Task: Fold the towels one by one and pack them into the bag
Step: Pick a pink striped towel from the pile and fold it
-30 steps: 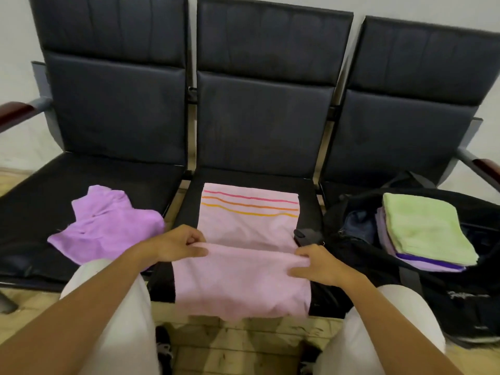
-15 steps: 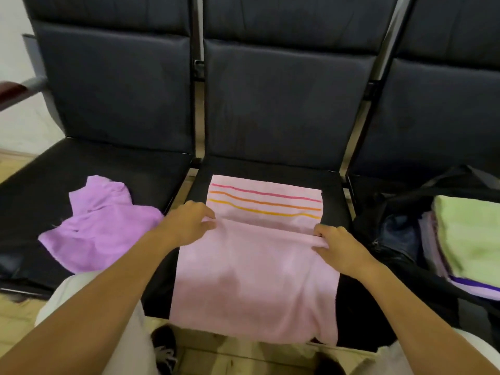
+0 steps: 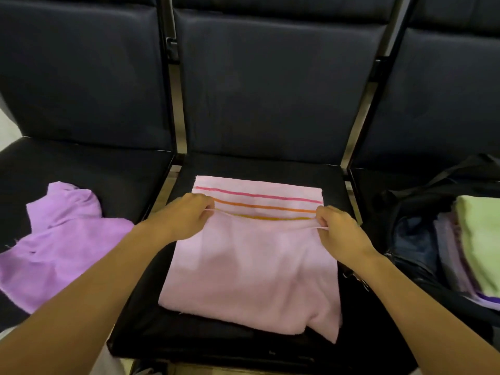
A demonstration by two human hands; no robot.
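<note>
A pale pink towel point(image 3: 251, 269) with pink, orange and yellow stripes lies on the middle seat, its near half folded over toward the striped end. My left hand point(image 3: 186, 215) pinches the left corner of the folded edge. At the right corner my right hand point(image 3: 338, 231) pinches the same edge. A crumpled purple towel point(image 3: 62, 244) lies on the left seat. The black bag point(image 3: 422, 207) stands open on the right seat and holds a folded green towel point(image 3: 481, 239) on top of purple ones.
Three dark padded seats point(image 3: 270, 104) in a row, joined by metal frame bars point(image 3: 173, 109). The middle seat's front edge lies near my legs. Dark blue cloth point(image 3: 414, 239) sits inside the bag beside the folded stack.
Both hands have carried the towel's near edge away from me, up over the lower layer to just below the stripes. The camera has moved closer and lower.
</note>
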